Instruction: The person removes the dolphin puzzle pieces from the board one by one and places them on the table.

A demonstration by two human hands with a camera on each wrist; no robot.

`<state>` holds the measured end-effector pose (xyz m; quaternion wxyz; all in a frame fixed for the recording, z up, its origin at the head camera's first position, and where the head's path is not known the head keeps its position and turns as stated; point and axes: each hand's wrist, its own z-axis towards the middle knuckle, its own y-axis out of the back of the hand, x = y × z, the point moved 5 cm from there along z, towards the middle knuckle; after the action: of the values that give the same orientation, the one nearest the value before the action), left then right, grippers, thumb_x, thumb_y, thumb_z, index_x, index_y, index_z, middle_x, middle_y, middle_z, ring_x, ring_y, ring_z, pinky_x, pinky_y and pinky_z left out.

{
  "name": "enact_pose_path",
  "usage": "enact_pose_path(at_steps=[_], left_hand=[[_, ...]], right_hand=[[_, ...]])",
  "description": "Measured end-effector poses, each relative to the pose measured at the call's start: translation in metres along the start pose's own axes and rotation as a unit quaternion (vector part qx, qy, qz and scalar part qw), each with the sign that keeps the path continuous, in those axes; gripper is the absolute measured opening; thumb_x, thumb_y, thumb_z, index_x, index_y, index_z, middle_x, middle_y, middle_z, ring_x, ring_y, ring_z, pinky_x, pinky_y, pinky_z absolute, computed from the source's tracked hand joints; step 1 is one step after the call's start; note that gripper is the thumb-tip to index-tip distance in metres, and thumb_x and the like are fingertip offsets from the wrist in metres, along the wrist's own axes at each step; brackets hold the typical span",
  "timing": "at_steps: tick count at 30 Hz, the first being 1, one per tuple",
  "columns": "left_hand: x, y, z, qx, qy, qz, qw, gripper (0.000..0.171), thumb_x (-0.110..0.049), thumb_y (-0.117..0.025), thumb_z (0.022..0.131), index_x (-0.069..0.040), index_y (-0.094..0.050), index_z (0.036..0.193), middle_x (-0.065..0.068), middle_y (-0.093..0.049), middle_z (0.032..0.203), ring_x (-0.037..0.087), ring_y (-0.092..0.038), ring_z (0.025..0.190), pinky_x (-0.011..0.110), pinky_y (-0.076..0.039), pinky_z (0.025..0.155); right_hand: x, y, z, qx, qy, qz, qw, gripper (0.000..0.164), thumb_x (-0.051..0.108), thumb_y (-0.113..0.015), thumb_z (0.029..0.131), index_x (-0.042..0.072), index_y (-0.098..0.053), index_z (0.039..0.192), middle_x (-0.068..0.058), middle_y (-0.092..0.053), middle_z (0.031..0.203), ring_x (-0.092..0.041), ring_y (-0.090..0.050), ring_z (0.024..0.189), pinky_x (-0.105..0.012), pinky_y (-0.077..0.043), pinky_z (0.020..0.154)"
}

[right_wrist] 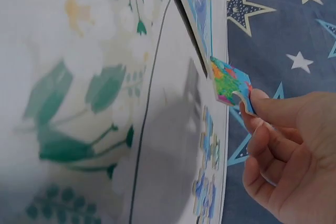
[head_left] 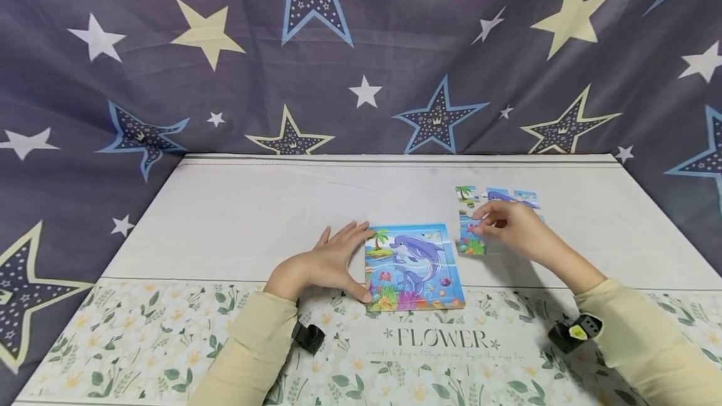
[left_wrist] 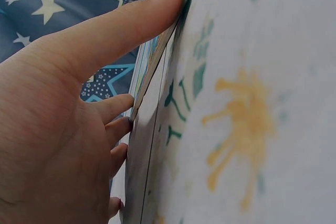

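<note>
A square dolphin puzzle board (head_left: pixel 414 268) lies on the tablecloth in front of me. My left hand (head_left: pixel 329 263) rests against its left edge, thumb near the lower corner and fingers spread toward the upper one. In the left wrist view the thumb (left_wrist: pixel 131 22) touches the board's side. My right hand (head_left: pixel 516 230) pinches a puzzle piece (right_wrist: pixel 231 83) with coral printed on it, between thumb and fingers. That piece is raised and tilted beside the board's right edge. Behind the right hand lie several loose puzzle pieces (head_left: pixel 526 198), partly hidden by it.
The table wears a cloth, white (head_left: pixel 271 205) at the back and floral with the word FLOWER (head_left: pixel 442 338) at the front. A dark star-patterned curtain (head_left: pixel 361 124) hangs behind and along both sides. Each sleeve bears a black wrist device (head_left: pixel 575 334).
</note>
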<state>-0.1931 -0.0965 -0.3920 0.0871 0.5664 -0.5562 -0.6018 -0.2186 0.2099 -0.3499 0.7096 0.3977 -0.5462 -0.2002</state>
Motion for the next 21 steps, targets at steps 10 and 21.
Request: enact_pose_path(at_steps=[10, 21], left_hand=[[0.000, 0.000, 0.001, -0.002, 0.001, 0.000, 1.0000, 0.120, -0.045, -0.090, 0.065, -0.016, -0.021, 0.159, 0.005, -0.006, 0.166, 0.025, 0.001, 0.152, 0.054, 0.013, 0.117], [0.001, -0.001, 0.001, -0.001, 0.000, -0.003, 1.0000, 0.120, -0.046, -0.090, 0.066, -0.017, -0.021, 0.159, 0.005, -0.006, 0.166, 0.024, 0.002, 0.152, 0.054, 0.014, 0.117]], right_hand=[[-0.012, -0.002, 0.004, 0.004, 0.010, -0.012, 1.000, 0.013, 0.003, -0.073, 0.088, -0.001, -0.070, 0.100, -0.005, -0.070, 0.083, -0.020, -0.065, 0.075, -0.031, -0.054, 0.067], [-0.026, -0.010, 0.005, 0.014, -0.009, -0.019, 1.000, 0.020, -0.002, -0.068, 0.089, -0.005, -0.066, 0.108, -0.005, -0.067, 0.083, -0.019, -0.065, 0.074, -0.029, -0.054, 0.062]])
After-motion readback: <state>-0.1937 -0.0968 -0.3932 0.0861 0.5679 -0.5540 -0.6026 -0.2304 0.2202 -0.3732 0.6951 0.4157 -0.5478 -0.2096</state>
